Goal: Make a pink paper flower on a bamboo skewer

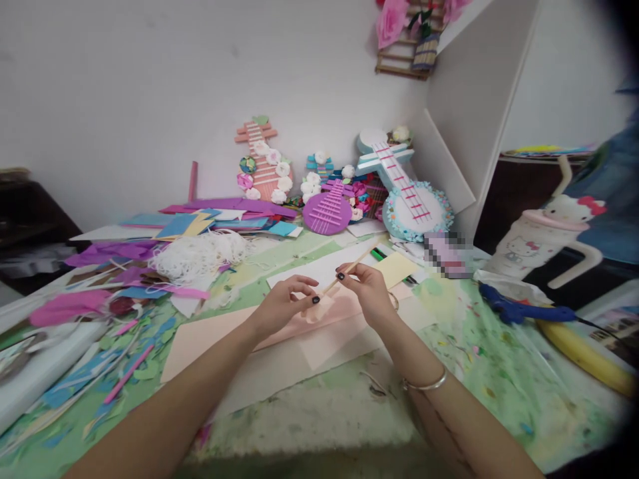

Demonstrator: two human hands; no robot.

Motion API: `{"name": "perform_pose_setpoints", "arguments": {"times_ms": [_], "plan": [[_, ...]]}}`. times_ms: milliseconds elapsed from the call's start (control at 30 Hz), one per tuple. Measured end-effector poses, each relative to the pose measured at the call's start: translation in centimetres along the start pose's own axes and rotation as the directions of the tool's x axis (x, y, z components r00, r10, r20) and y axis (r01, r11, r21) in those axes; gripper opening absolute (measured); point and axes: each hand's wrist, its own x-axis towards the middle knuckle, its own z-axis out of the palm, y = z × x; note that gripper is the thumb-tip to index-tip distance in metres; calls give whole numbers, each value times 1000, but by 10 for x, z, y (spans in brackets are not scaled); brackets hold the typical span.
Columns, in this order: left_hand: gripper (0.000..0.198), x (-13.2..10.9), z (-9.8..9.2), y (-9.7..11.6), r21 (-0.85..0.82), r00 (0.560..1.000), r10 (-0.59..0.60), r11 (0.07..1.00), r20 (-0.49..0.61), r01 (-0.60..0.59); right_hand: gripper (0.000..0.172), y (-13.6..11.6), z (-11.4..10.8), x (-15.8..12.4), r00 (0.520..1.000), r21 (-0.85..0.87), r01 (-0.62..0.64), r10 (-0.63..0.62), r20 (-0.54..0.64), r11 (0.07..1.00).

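My right hand (367, 291) pinches a thin wooden stick (357, 266), which slants down to the left toward my other hand. At the stick's lower end, a small folded piece of pale pink paper (319, 311) sits by the thumb of my left hand (284, 303). The left thumb and fingers close in on this piece; their exact hold is partly hidden. Beneath both hands lie pale pink paper sheets (214, 339) on the green-covered table.
White string (200, 256) and coloured paper lie left. Decorated instrument models (327, 211) stand along the wall. A blue glue gun (524, 307), a banana (589, 356) and a tumbler (524, 246) are at right. Pens (378, 254) and a yellow paper (397, 269) lie behind my right hand.
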Motion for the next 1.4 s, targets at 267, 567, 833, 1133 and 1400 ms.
{"name": "perform_pose_setpoints", "arguments": {"times_ms": [267, 567, 833, 1133, 1400], "plan": [[23, 1, -2, 1, -22, 1000, -19, 1000, -6, 19, 18, 3, 0, 0, 999, 53, -6, 4, 31, 999], [24, 1, -5, -4, -114, 994, -100, 988, 47, 104, 15, 1, 1, -1, 998, 60, -32, 28, 63, 998], [25, 3, -6, -8, -126, 990, -123, 983, 62, 130, 13, 2, 2, 0, 996, 140, -34, 21, 92, 990], [26, 5, -9, -14, -137, 989, -118, 982, 89, 129, 19, 9, 1, 5, 998, 185, -62, 63, -3, 981], [28, 6, -10, -15, -132, 988, -120, 982, 95, 132, 14, 12, -2, 8, 1000, 169, 1, 4, -31, 986]]}}
